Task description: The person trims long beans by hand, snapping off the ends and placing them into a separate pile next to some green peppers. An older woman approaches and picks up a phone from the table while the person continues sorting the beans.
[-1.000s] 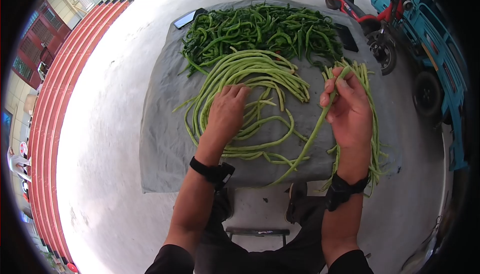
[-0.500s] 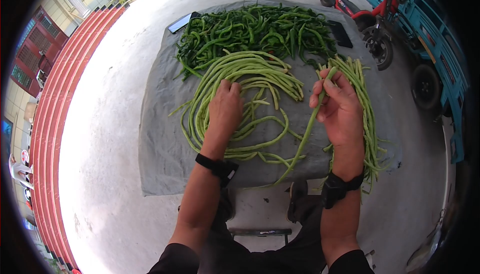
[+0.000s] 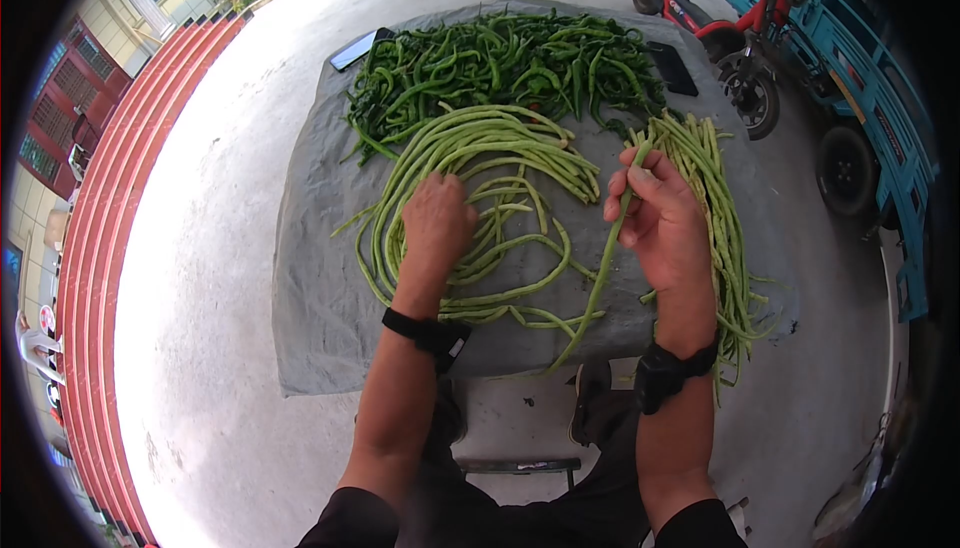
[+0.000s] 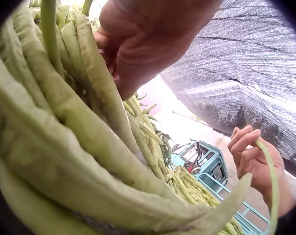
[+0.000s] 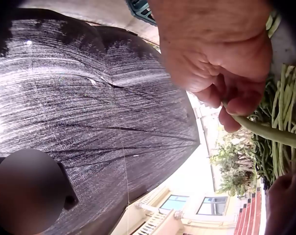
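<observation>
My right hand [image 3: 672,223] pinches one end of a long bean [image 3: 603,273] between thumb and fingers, raised over the right side of the cloth. The bean's length hangs toward the front edge, and the pinch shows closely in the right wrist view. My left hand [image 3: 437,223] is down at a looped pile of long beans [image 3: 480,133], its fingers curled in among them. In the left wrist view thick beans [image 4: 89,132] partly hide the left fingertips. A straighter bundle of long beans [image 3: 725,233] lies beside the right hand.
Green peppers [image 3: 500,58] are heaped across the back of the grey cloth [image 3: 320,278]. A phone [image 3: 357,50] lies at its back left, a dark flat device [image 3: 673,69] at its back right. A blue and red three-wheeler [image 3: 840,98] stands right; red steps [image 3: 130,228] run left.
The head view has shifted slightly. My right hand has come a little left and lower, still pinching the bean. The left hand stays at the looped pile, fingers curled, slightly lower.
</observation>
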Demonstrator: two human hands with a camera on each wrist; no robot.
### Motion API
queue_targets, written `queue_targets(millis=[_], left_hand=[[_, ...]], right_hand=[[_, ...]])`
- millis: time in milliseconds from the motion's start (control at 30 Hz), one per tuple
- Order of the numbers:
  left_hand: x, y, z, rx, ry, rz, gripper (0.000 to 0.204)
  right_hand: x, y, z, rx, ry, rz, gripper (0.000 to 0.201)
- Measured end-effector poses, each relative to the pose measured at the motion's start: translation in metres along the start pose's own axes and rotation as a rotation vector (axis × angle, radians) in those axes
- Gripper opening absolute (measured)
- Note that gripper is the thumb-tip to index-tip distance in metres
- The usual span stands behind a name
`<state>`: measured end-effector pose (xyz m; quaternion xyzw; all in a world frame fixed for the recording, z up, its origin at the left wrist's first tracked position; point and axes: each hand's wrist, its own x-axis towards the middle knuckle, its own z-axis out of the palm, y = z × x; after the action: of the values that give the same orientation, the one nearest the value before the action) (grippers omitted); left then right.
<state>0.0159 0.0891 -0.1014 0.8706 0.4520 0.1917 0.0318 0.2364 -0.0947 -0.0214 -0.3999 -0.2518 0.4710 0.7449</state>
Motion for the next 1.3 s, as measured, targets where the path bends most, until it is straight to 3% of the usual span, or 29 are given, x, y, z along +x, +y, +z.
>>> queue_targets(millis=[167, 267, 467, 667, 733, 833, 900, 1200, 1300], left_hand=[[0.000, 0.007, -0.025, -0.045, 0.130, -0.088, 0.020], [-0.002, 0.005, -0.039, -0.175, 0.268, -0.030, 0.019], [-0.009, 0.014, -0.061, -0.434, 0.251, -0.109, 0.018], [-0.013, 0.025, -0.081, -0.575, 0.346, -0.058, 0.021], [-0.016, 0.029, -0.083, -0.596, 0.332, 0.046, 0.021], [-0.021, 0.030, -0.079, -0.552, 0.296, 0.261, 0.022], [-0.025, 0.027, -0.074, -0.490, 0.248, 0.387, 0.024], [-0.037, 0.029, -0.070, -0.281, 0.255, 0.436, 0.026], [-0.039, 0.029, -0.073, -0.338, 0.163, 0.404, 0.027]], right_hand=[[0.002, 0.007, -0.001, 0.009, -0.061, 0.048, 0.018], [0.002, 0.014, 0.005, 0.029, -0.092, 0.080, 0.016], [-0.001, 0.033, 0.024, -0.032, -0.171, 0.203, 0.016], [-0.003, 0.055, 0.037, -0.042, -0.181, 0.307, 0.024], [-0.003, 0.059, 0.040, 0.048, -0.166, 0.332, 0.028], [0.002, 0.066, 0.037, 0.219, -0.089, 0.280, 0.036], [0.007, 0.066, 0.028, 0.294, -0.130, 0.199, 0.039], [0.008, 0.048, 0.026, 0.224, -0.182, 0.097, 0.034], [0.007, 0.048, 0.023, 0.151, -0.195, 0.070, 0.031]])
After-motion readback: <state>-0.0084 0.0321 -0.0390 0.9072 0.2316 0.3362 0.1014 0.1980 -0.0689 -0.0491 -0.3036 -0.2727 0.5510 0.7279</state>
